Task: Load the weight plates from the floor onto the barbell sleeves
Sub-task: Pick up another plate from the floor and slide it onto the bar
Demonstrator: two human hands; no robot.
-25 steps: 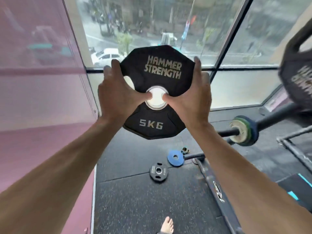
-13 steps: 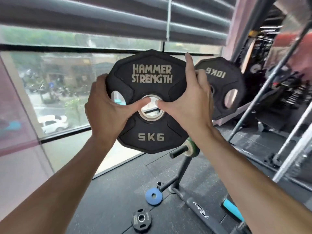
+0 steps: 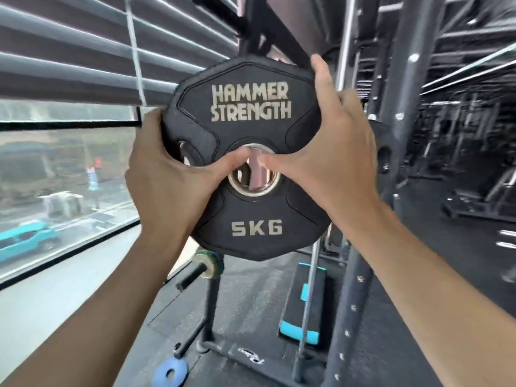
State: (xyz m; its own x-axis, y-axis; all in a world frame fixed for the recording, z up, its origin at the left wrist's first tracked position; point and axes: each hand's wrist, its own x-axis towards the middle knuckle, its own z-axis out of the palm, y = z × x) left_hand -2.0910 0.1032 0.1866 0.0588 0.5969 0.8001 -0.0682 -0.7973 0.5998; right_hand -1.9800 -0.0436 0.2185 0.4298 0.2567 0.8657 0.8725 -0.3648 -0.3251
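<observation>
A black 5 kg weight plate (image 3: 251, 107) marked HAMMER STRENGTH is held upright at chest height in front of me. My left hand (image 3: 164, 182) grips its left edge with the thumb at the centre hole. My right hand (image 3: 326, 152) grips its right edge, fingers over the top rim and thumb at the hole. Through the steel-ringed hole (image 3: 254, 177) a pinkish surface shows; I cannot tell whether a barbell sleeve is inside it. Behind the plate's right edge another dark plate (image 3: 384, 157) peeks out.
A lower bar end (image 3: 192, 273) with a small greenish plate (image 3: 209, 263) sticks out below the held plate on a black stand. A blue disc (image 3: 170, 372) lies on the floor. A black-and-teal step platform (image 3: 304, 303) and rack uprights (image 3: 396, 79) stand right. Window and blinds at left.
The view has swung right and upward toward the rack. The 5 kg plate, still held in both hands, has come closer and now covers the 10 kg plate seen beside it before.
</observation>
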